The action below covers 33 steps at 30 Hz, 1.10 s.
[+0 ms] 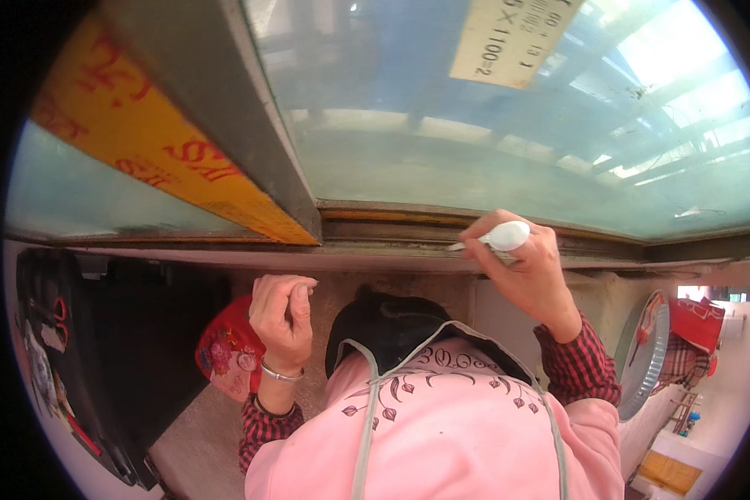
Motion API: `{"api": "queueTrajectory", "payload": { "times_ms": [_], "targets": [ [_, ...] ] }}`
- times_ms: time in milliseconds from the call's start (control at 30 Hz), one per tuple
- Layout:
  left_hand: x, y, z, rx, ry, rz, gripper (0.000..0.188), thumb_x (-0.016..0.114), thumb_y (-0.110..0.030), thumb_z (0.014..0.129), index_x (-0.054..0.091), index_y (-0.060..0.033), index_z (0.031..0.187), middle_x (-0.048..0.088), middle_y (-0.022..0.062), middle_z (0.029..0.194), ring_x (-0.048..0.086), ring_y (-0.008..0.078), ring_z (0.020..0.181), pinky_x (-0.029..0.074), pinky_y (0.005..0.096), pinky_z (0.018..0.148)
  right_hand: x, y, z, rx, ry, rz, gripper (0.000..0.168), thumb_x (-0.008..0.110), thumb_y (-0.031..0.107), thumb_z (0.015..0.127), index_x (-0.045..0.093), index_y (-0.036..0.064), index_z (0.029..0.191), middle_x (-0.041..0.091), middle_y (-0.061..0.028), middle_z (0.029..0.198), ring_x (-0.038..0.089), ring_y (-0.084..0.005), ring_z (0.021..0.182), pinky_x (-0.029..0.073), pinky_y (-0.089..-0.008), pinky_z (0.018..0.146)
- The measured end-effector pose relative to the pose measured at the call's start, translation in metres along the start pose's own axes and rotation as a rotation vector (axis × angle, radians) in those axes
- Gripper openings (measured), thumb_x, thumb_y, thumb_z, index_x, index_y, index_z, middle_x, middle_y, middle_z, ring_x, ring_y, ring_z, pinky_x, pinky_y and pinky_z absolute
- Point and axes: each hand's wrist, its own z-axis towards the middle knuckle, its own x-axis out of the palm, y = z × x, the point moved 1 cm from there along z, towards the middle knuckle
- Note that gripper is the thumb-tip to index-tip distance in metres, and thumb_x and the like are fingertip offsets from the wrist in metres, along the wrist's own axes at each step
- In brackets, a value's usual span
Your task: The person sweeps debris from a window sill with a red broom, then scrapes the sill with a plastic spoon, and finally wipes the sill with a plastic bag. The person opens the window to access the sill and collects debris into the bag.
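Observation:
My right hand (525, 269) grips a white plastic spoon (509, 236), its bowl turned up above the fingers. The narrow handle end points left, down at the grimy track (394, 232) of a sliding window. Whether the handle tip touches the track I cannot tell. To the left and lower, my left hand (281, 315) is raised in front of the sill (275, 255), fingers curled and thumb against the forefinger. Nothing shows clearly between those fingertips. Behind the track stands a large window pane (400, 156) with reflections.
A grey window frame post (225, 94) bears yellow tape (181, 150) with red writing. A paper label (506, 44) is stuck on the glass. At left are a black surface (144, 331), red-handled scissors (61, 320) and a red patterned item (231, 350). A round metal pan (631, 381) and red bag (694, 322) are right.

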Motion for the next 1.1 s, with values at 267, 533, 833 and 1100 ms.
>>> {"api": "queueTrajectory", "payload": {
  "times_ms": [267, 533, 833, 1100],
  "targets": [
    [0.007, -0.017, 0.013, 0.085, 0.084, 0.008, 0.010, 0.060, -0.006, 0.093, 0.065, -0.0031, 0.085, 0.065, 0.0082, 0.077, 0.059, 0.0260, 0.070, 0.043, 0.0353, 0.068, 0.049, 0.002, 0.028, -0.207, 0.023, 0.219, 0.005, 0.068, 0.002, 0.088, 0.064, -0.001, 0.086, 0.064, -0.0112, 0.085, 0.065, -0.0311, 0.069, 0.051, -0.0373, 0.060],
    [0.021, -0.027, -0.011, 0.038, 0.015, 0.014, 0.008, 0.061, -0.006, 0.091, 0.065, -0.0034, 0.084, 0.065, 0.0079, 0.077, 0.058, 0.0257, 0.069, 0.043, 0.0350, 0.068, -0.016, -0.013, -0.006, -0.082, -0.025, 0.133, 0.003, 0.068, 0.001, 0.088, 0.066, 0.000, 0.087, 0.065, -0.0094, 0.082, 0.069, -0.0210, 0.069, 0.053, -0.0290, 0.061],
    [0.024, -0.055, -0.022, 0.079, 0.010, 0.107, 0.009, 0.061, -0.006, 0.091, 0.065, -0.0034, 0.084, 0.065, 0.0086, 0.078, 0.058, 0.0276, 0.071, 0.043, 0.0366, 0.068, 0.040, -0.025, 0.029, -0.411, 0.193, 0.118, 0.008, 0.069, 0.006, 0.089, 0.065, 0.000, 0.092, 0.068, -0.0113, 0.086, 0.068, -0.0289, 0.073, 0.055, -0.0352, 0.066],
    [0.028, -0.050, -0.038, -0.021, -0.032, 0.092, 0.013, 0.057, -0.006, 0.094, 0.065, -0.0013, 0.085, 0.065, 0.0089, 0.078, 0.059, 0.0249, 0.071, 0.045, 0.0345, 0.068, -0.069, -0.041, -0.032, -0.029, 0.171, -0.147, 0.006, 0.067, 0.001, 0.087, 0.063, -0.003, 0.085, 0.066, -0.0120, 0.083, 0.067, -0.0267, 0.067, 0.053, -0.0347, 0.061]
  ]
}}
